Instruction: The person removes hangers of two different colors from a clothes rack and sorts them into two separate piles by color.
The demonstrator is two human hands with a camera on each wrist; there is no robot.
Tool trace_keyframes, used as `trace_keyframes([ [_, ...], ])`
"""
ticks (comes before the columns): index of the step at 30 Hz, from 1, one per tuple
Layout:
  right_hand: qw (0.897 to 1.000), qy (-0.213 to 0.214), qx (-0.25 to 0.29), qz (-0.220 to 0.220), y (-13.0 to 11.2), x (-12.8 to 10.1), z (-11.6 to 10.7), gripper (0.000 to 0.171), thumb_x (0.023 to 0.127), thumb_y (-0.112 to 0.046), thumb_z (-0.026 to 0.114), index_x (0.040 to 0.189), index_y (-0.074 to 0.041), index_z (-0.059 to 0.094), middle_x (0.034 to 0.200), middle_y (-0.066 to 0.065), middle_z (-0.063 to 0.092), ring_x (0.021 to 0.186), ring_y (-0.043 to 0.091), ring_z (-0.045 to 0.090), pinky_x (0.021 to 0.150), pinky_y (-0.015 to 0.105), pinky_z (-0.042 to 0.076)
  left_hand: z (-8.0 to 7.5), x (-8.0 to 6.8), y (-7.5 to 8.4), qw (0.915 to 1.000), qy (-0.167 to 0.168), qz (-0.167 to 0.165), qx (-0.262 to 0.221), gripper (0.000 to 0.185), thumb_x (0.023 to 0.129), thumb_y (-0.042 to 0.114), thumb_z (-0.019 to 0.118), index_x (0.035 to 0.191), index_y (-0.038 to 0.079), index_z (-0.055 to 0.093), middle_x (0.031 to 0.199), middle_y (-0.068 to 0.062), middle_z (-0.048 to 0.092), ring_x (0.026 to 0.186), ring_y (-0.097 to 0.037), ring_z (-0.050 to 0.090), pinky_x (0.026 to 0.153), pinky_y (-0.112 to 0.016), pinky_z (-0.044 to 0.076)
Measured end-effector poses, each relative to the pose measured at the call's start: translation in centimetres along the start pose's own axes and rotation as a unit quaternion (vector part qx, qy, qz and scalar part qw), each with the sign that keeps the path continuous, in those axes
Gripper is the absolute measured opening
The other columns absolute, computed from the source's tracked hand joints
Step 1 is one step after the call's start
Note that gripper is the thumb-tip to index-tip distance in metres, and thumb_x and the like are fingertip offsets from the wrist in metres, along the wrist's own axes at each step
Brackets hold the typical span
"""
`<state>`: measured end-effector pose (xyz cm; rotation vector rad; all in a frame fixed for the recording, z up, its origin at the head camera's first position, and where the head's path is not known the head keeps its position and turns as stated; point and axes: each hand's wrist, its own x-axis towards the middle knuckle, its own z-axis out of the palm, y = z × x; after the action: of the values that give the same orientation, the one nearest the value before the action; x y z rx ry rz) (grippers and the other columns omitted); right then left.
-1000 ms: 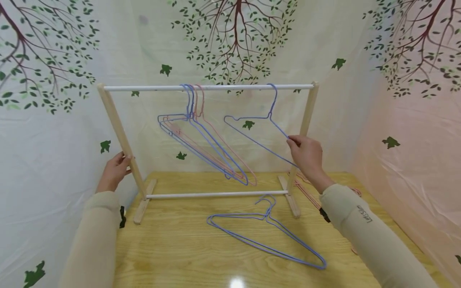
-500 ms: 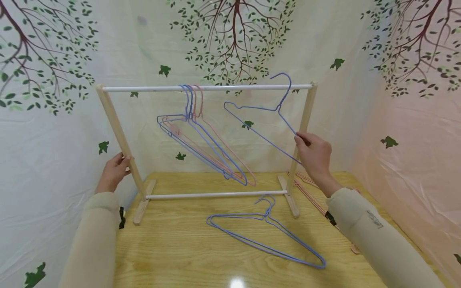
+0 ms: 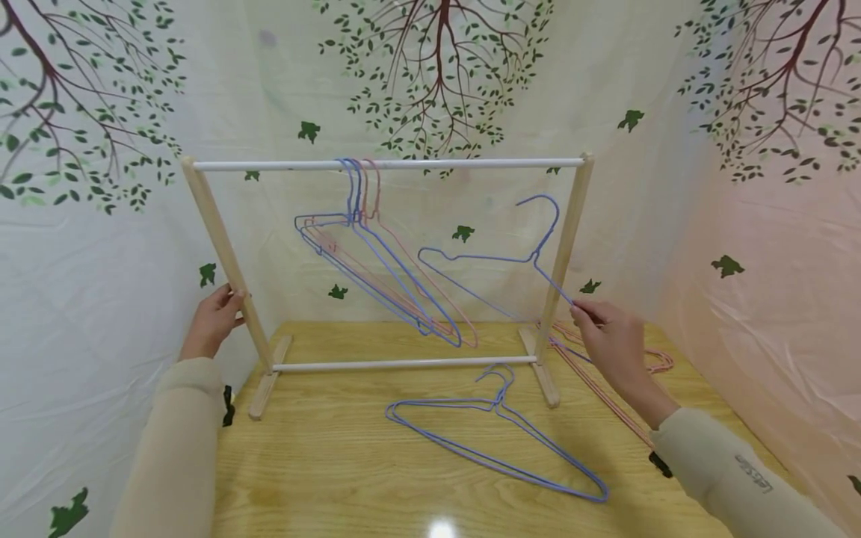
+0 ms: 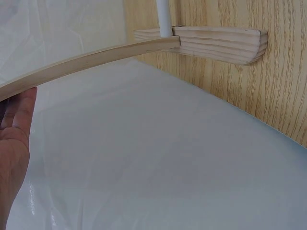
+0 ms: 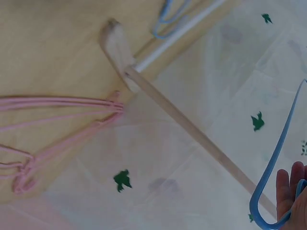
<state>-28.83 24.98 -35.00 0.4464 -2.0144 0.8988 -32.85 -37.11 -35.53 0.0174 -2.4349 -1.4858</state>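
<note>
Left hand (image 3: 214,323): rests against the left wooden upright (image 3: 225,258) of the hanger rack, fingers curled round the post from the outer side; in the left wrist view the palm (image 4: 14,143) lies just beside the upright with the fingers fairly straight, so how firmly the grip closes cannot be told.

Hanger rack: two slanted wooden uprights on flat wooden feet, joined by a white top rail (image 3: 390,164) and a white lower rail (image 3: 403,365); stands on the far part of the wooden desk (image 3: 323,471).

Hung hangers (image 3: 377,261): a bunch of blue and pink wire hangers on the top rail, left of its middle, hooks close together, bodies slanting down to the right.

Loose blue hanger (image 3: 494,437): lies flat on the desk in front of the lower rail, hook toward the rack.

Held blue hanger (image 3: 484,259): in the air below the top rail, off the rail, hook up and near the right upright (image 3: 565,246), body tilted.

Right hand (image 3: 613,345): grip pinching the lower right end of the held blue hanger, fingertips together on the wire.

Pink hangers (image 3: 605,388): lie on the desk beside the rack's right foot, under the right hand.
</note>
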Motion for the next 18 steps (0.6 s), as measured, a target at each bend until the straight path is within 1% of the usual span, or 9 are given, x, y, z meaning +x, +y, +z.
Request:
trace_keyframes([
  [5,0.999,-0.046,-0.005,0.021,0.9,-3.5,-0.7,0.012,0.089,0.001,0.072,0.1,0.004,0.076,0.082,0.013,0.073,0.067,-0.003,0.062,0.047,0.01,0.043,0.0,0.1,0.0,1.0,-0.005,0.001,0.003,0.055,0.109,0.029,0.031,0.152,-0.005,0.028,0.138,-0.032,0.045,0.116,-0.021,0.051,0.099,-0.04,0.051],
  [7,0.998,-0.057,-0.011,0.019,1.3,-4.9,-0.9,0.012,0.088,0.001,0.073,0.1,0.004,0.076,0.081,0.012,0.073,0.065,-0.001,0.062,0.045,0.012,0.043,-0.1,0.1,0.0,1.0,-0.008,0.001,0.005,0.055,0.109,0.03,0.031,0.152,-0.005,0.027,0.139,-0.032,0.044,0.118,-0.023,0.05,0.101,-0.045,0.048],
  [9,0.997,-0.071,-0.016,0.019,1.7,-6.4,-1.1,0.013,0.088,0.001,0.073,0.1,0.003,0.076,0.079,0.01,0.073,0.062,0.001,0.061,0.042,0.013,0.04,-0.1,0.1,0.0,0.9999,-0.009,0.001,0.006,0.056,0.109,0.03,0.031,0.153,-0.005,0.027,0.139,-0.032,0.044,0.119,-0.024,0.05,0.102,-0.047,0.047],
  [12,0.995,-0.092,-0.011,0.02,2.0,-8.7,-1.1,0.012,0.086,0.003,0.074,0.098,0.003,0.075,0.078,0.007,0.072,0.061,0.003,0.061,0.044,0.013,0.043,0.0,0.0,0.1,0.9999,-0.009,-0.002,0.008,0.056,0.109,0.03,0.031,0.153,-0.004,0.026,0.139,-0.032,0.044,0.119,-0.025,0.049,0.103,-0.048,0.047],
  [15,0.992,-0.121,0.004,0.037,1.8,-10.7,-1.2,0.012,0.086,0.003,0.074,0.098,0.003,0.075,0.079,0.005,0.072,0.063,0.007,0.065,0.049,0.013,0.049,0.0,-0.2,0.2,0.9999,-0.011,-0.006,0.004,0.056,0.109,0.03,0.031,0.154,-0.004,0.025,0.14,-0.032,0.043,0.12,-0.027,0.048,0.104,-0.049,0.045],
  [16,0.991,-0.128,0.01,0.043,1.6,-11.3,-1.1,0.011,0.086,0.003,0.074,0.097,0.003,0.075,0.08,0.005,0.072,0.065,0.009,0.066,0.051,0.014,0.051,-0.1,-0.2,0.2,0.9999,-0.011,-0.005,0.004,0.056,0.109,0.03,0.031,0.153,-0.004,0.026,0.138,-0.03,0.045,0.118,-0.024,0.049,0.102,-0.046,0.047],
  [18,0.987,-0.146,0.022,0.066,1.3,-12.4,-1.1,0.011,0.087,0.001,0.074,0.098,0.003,0.075,0.081,0.003,0.073,0.066,0.008,0.067,0.053,0.015,0.053,-0.1,-0.3,0.3,0.9999,-0.011,-0.003,0.005,0.056,0.109,0.03,0.032,0.154,-0.003,0.026,0.135,-0.027,0.047,0.116,-0.021,0.051,0.1,-0.041,0.05],
])
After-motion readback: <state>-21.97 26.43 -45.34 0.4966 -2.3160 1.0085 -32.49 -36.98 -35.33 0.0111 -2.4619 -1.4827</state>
